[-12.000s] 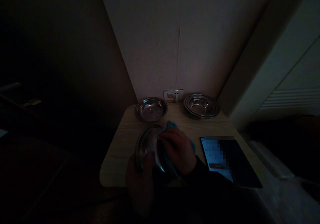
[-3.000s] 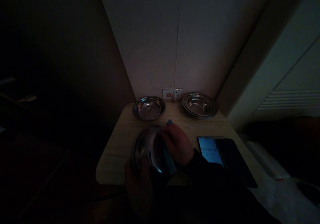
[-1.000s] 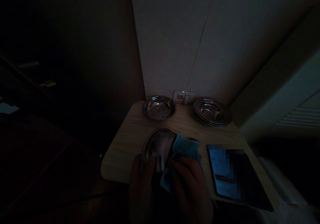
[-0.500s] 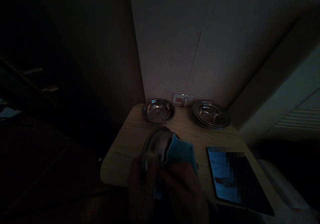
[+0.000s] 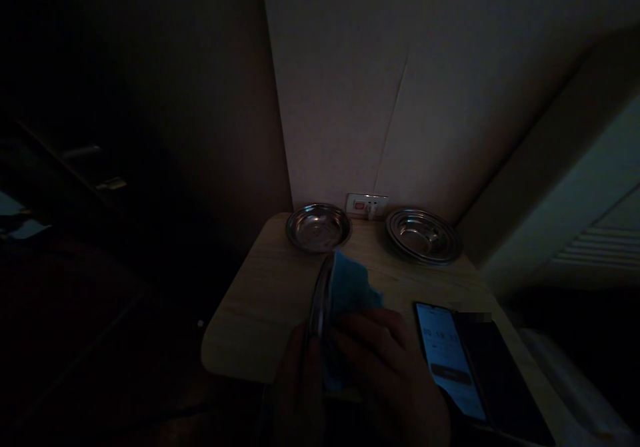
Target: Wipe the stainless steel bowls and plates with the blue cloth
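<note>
My left hand (image 5: pixel 301 380) grips a shiny metal dish (image 5: pixel 319 300) by its near edge. The dish is tipped up almost on edge above the front of the table, so its rim shows as a narrow curve. A blue cloth (image 5: pixel 350 284) lies against the dish's right side. Closed over the cloth, my right hand (image 5: pixel 385 360) presses it to the dish; its fingertips are partly lost in the dark.
A metal dish (image 5: pixel 319 228) stands at the back left of the wooden table (image 5: pixel 245 320). At the back right is a stack of metal dishes (image 5: pixel 423 237). A lit phone (image 5: pixel 447 360) lies on the right, with a dark flat case beside it. Behind is a wall socket (image 5: pixel 367 204).
The held dish has turned from showing its broad face to nearly edge-on. The cloth has shifted from its outer face to the right side. The view has swung left.
</note>
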A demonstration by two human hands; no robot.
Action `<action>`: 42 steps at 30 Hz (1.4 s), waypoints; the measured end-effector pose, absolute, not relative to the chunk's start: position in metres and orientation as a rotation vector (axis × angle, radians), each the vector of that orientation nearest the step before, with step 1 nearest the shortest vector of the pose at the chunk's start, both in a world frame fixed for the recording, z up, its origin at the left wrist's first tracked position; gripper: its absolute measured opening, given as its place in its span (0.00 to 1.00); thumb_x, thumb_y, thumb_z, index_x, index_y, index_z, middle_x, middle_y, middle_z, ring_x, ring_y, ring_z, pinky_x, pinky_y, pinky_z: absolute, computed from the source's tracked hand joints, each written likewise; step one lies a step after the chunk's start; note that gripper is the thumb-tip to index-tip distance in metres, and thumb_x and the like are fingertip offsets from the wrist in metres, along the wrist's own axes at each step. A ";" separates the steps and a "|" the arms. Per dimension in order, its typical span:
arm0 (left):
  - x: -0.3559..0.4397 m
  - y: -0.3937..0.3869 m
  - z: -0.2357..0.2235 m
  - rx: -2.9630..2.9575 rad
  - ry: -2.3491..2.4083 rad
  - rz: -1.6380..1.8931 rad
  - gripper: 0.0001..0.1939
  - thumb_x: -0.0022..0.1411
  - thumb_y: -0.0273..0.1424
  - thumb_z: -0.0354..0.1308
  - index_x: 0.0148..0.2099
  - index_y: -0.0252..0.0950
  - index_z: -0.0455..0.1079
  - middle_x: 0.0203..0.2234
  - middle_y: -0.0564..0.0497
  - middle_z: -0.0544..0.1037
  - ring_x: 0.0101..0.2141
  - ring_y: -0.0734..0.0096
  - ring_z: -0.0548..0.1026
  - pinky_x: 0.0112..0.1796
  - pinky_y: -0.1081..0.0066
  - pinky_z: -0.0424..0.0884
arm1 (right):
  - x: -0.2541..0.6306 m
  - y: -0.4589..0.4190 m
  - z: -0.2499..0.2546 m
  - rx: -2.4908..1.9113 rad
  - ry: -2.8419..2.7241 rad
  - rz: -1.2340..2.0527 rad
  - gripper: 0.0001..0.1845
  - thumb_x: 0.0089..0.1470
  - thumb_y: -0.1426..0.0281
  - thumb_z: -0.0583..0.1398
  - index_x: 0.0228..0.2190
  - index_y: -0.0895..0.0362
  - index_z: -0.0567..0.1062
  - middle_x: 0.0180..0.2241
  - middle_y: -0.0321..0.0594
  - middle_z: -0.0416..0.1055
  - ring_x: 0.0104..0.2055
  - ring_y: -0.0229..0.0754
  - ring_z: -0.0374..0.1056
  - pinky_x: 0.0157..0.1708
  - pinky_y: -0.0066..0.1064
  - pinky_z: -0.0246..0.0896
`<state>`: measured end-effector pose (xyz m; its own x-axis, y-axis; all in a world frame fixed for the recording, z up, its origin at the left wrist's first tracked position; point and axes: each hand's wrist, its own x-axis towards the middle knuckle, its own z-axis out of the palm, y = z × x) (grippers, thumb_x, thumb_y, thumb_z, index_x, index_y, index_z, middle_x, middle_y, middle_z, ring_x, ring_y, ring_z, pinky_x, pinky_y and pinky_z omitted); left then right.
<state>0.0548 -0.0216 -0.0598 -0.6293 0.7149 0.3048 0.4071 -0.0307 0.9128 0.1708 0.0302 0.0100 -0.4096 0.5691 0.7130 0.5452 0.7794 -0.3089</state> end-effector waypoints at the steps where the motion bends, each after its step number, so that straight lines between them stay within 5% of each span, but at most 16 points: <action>1: 0.056 -0.021 -0.059 1.219 1.996 1.711 0.12 0.57 0.36 0.52 0.41 0.43 0.74 0.46 0.48 0.75 0.54 0.55 0.65 0.56 0.58 0.56 | 0.171 0.032 0.014 -0.803 -2.119 0.008 0.14 0.60 0.70 0.51 0.44 0.55 0.73 0.40 0.42 0.75 0.42 0.44 0.65 0.37 0.34 0.67; 9: 0.042 -0.004 -0.046 1.025 1.836 1.495 0.11 0.52 0.38 0.57 0.37 0.43 0.76 0.36 0.47 0.79 0.39 0.55 0.76 0.39 0.62 0.72 | 0.172 0.052 0.034 -0.748 -2.241 -0.004 0.15 0.61 0.71 0.50 0.43 0.55 0.73 0.41 0.41 0.75 0.42 0.45 0.64 0.37 0.38 0.63; 19: 0.040 -0.004 -0.045 1.165 1.753 1.412 0.18 0.54 0.39 0.54 0.43 0.38 0.76 0.41 0.44 0.78 0.42 0.55 0.75 0.43 0.61 0.71 | 0.181 0.058 0.038 -0.693 -2.344 -0.051 0.15 0.62 0.69 0.48 0.43 0.56 0.72 0.44 0.39 0.74 0.42 0.46 0.63 0.38 0.40 0.59; 42: 0.045 -0.006 -0.038 1.220 1.840 1.410 0.21 0.55 0.44 0.51 0.40 0.35 0.76 0.37 0.45 0.80 0.38 0.60 0.77 0.39 0.68 0.73 | 0.179 0.066 0.038 -0.686 -2.274 0.099 0.13 0.57 0.75 0.52 0.42 0.56 0.73 0.44 0.41 0.73 0.42 0.46 0.63 0.40 0.41 0.62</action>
<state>0.0447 -0.0062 -0.0380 -0.4623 0.8789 0.1178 0.3424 0.0544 0.9380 0.1793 0.0656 0.0381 -0.5784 0.5038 0.6415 0.4464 0.8538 -0.2681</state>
